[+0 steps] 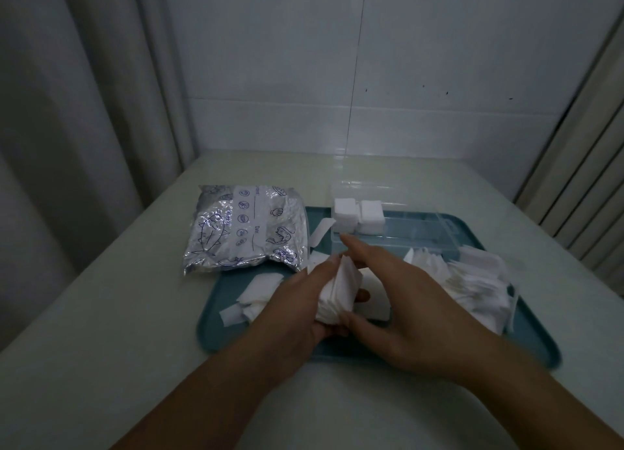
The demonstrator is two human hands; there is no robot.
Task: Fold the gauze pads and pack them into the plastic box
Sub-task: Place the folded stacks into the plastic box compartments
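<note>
A: Head view is dim, right side motion-blurred. Loose pile (472, 280) smears out; can't count pads. Box (422, 226) walls barely visible.

B: Hands?

A: Left hand (297, 301) curls round a stack (337, 291) from below-left. Right hand (398, 301) grips its other side, thumb under, fingers over the top. Stack held above the tray (263, 345).

B: Packed so far?

A: Two blocks (358, 216) at the box's left end.

B: Surroundings?

A: Pale table (118, 314), foil bag (243, 230) left of the box, curtain (67, 111) left, tiled wall (371, 78) behind.
</note>
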